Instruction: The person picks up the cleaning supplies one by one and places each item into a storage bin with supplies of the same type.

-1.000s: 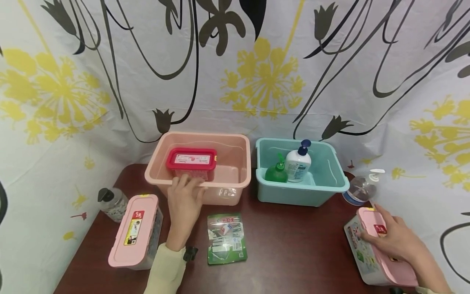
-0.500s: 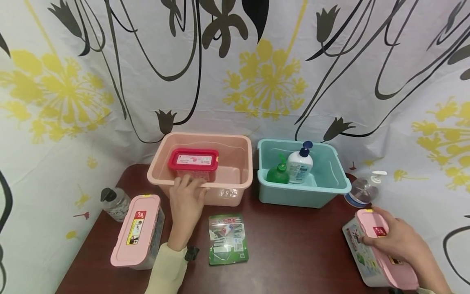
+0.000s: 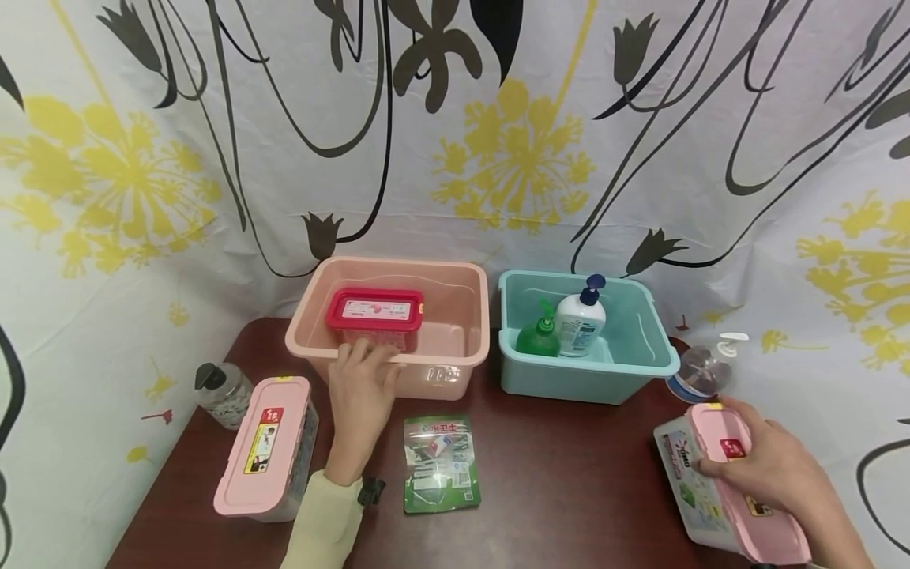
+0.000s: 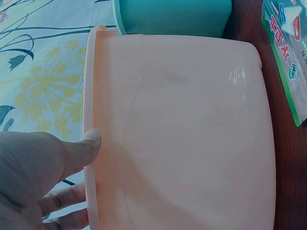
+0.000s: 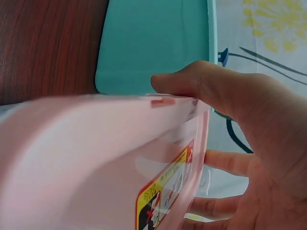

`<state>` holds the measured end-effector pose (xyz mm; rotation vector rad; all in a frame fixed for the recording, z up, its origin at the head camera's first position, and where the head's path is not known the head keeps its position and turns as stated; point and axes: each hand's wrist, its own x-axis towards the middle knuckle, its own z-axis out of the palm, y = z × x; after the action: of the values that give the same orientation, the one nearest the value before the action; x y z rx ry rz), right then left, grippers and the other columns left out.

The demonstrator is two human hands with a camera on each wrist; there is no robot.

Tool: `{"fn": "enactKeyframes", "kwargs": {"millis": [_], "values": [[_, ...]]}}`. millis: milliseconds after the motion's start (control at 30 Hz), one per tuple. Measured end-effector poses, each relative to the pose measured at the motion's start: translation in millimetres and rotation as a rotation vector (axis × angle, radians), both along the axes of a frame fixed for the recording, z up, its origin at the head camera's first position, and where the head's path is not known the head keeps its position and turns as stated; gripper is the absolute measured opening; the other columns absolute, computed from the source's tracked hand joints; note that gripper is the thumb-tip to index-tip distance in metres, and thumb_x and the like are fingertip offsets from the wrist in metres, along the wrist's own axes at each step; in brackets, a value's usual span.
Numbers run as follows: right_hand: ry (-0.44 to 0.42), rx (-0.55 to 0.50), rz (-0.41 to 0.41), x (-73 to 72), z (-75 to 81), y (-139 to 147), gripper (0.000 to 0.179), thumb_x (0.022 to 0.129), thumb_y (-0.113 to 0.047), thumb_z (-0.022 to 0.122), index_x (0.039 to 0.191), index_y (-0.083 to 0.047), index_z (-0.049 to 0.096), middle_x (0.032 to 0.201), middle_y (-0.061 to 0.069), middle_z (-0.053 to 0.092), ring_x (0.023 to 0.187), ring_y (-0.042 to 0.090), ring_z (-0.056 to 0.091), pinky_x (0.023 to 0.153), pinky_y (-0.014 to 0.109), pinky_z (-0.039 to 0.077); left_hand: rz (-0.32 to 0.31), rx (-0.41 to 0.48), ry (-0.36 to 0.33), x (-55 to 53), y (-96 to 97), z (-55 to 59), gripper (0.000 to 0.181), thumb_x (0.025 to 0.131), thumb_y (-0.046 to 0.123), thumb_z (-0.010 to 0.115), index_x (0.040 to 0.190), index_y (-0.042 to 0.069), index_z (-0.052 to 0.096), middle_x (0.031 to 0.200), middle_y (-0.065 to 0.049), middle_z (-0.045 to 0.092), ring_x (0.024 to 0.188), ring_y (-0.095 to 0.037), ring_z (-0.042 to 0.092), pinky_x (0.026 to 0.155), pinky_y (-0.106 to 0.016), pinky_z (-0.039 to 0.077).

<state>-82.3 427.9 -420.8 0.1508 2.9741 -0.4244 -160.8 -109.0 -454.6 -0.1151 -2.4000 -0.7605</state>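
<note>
My left hand (image 3: 361, 407) grips the front rim of a peach plastic bin (image 3: 441, 379), thumb on the outer side and fingers over the rim in the left wrist view. A box with a red lid (image 3: 377, 308) sits inside that bin. At the right, my right hand (image 3: 771, 466) holds a laundry pod box (image 3: 700, 490) with a pink lid across its width, thumb on one long side and fingers on the other. The box leans, showing its printed side. Its lid and warning label (image 5: 165, 187) fill much of the right wrist view.
A teal bin (image 3: 562, 383) holds a green pump bottle (image 3: 538, 338) and a white pump bottle (image 3: 579, 324). A clear pump bottle (image 3: 700, 371) stands right of it. Another pink-lidded box (image 3: 266, 450), a black-topped bottle (image 3: 223, 395) and a green pouch (image 3: 441, 466) are on the table.
The pink-lidded box in my right hand has tilted and shifted slightly left, with more of its printed side showing. My left hand stays on the peach bin's rim.
</note>
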Motion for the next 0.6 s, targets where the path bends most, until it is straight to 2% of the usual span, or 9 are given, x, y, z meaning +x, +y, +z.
{"fn": "enactKeyframes", "kwargs": {"millis": [333,600], "values": [[0.055,-0.030,0.019,1.2,1.7,-15.1,0.114,0.067,-0.050,0.092,0.153,-0.004,0.033,0.103,0.030,0.065,0.079,0.031,0.062,0.059,0.036,0.042,0.004,-0.002,-0.006,-1.1,0.4,-0.4,0.025,0.081,0.021,0.087,0.105,0.016,0.080,0.098,-0.009,0.069,0.094,-0.032,0.056,0.078,-0.046,0.042],[0.078,-0.051,0.023,0.7,3.6,-25.6,0.118,0.065,-0.054,0.093,0.154,-0.005,0.034,0.105,0.027,0.067,0.080,0.030,0.062,0.060,0.035,0.042,0.007,-0.003,-0.017,-0.7,0.6,0.4,0.026,0.081,0.019,0.088,0.105,0.015,0.080,0.099,-0.009,0.069,0.095,-0.032,0.056,0.079,-0.046,0.043]]}}
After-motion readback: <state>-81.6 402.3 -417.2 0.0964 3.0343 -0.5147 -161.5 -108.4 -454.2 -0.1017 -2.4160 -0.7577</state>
